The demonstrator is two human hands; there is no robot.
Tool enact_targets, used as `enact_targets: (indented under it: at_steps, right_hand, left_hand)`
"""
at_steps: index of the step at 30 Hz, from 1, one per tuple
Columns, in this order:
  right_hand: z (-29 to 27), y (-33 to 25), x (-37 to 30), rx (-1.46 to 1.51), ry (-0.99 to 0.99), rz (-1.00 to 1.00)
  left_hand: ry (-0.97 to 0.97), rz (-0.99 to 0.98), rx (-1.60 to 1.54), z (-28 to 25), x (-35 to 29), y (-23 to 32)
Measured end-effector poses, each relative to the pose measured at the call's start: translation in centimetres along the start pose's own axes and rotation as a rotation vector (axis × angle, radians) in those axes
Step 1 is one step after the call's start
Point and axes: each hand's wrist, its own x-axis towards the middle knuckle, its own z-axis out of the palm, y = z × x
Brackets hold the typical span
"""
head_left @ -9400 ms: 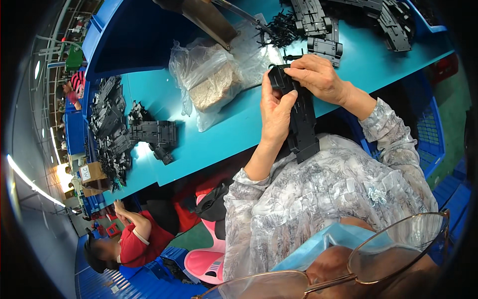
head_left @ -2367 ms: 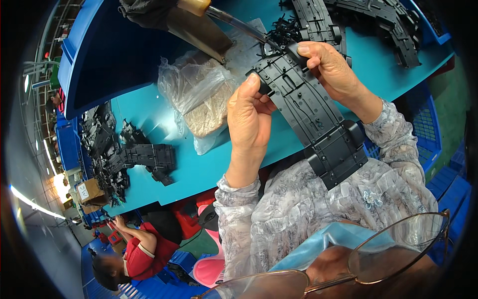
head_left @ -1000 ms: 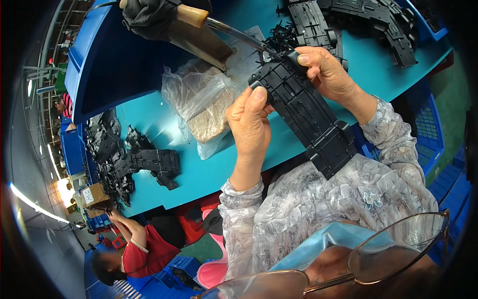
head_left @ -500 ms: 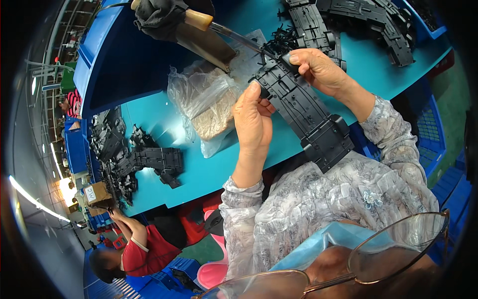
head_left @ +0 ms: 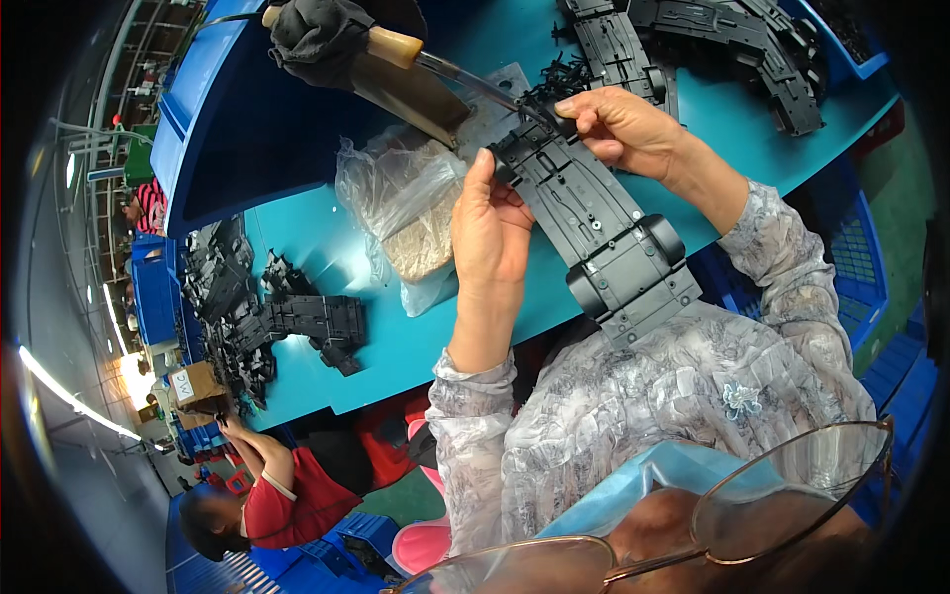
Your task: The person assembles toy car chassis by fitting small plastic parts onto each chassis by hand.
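Between my hands is a long black moulded plastic chassis part [head_left: 586, 210], tilted with its near end towards my lap. My left hand [head_left: 488, 238] is closed on its left edge near the far end, thumb on top. My right hand [head_left: 625, 131] pinches the far right corner. A rod-shaped tool with a yellowish handle [head_left: 395, 47] and a metal shaft [head_left: 463, 77] points down at the part's far end. Whether its tip touches the plastic is hard to make out. Dark cloth [head_left: 319, 42] is wrapped round the tool's upper end.
A clear plastic bag [head_left: 401, 203] with beige contents lies left of my left hand on the teal table [head_left: 396, 361]. Similar black parts [head_left: 727, 40] are stacked at the far right, others [head_left: 237, 297] heaped at left. A blue bin wall [head_left: 247, 139] rises behind. A person in red [head_left: 297, 500] works at left.
The chassis part has tilted, so its near end shows more of its top face. Both hands have shifted slightly left and away from me with it, still gripping.
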Motion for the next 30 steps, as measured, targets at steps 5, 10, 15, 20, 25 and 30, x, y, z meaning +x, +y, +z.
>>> enact_targets:
  at_steps: [5,10,15,20,25,30]
  right_hand:
    - [0.4,-0.3,0.5,0.021,-0.03,0.012]
    - [0.4,-0.5,0.6,0.016,-0.036,-0.032]
    - [0.6,-0.6,0.6,0.013,-0.008,-0.045]
    - [0.5,-0.7,1.0,0.017,-0.029,-0.038]
    - [0.4,-0.6,0.9,0.035,-0.039,-0.047]
    - [0.0,-0.1,1.2,0.081,-0.061,-0.106]
  left_hand:
    - [0.057,0.061,0.034,-0.2,0.5,0.3]
    - [0.015,0.056,-0.003,0.0,0.9,0.4]
    - [0.009,0.034,-0.029,-0.5,1.4,0.3]
    - [0.011,0.064,-0.028,-0.2,1.6,0.4]
    - [0.012,0.052,-0.043,-0.4,1.7,0.3]
    - [-0.036,0.05,-0.042,-0.2,1.6,0.3]
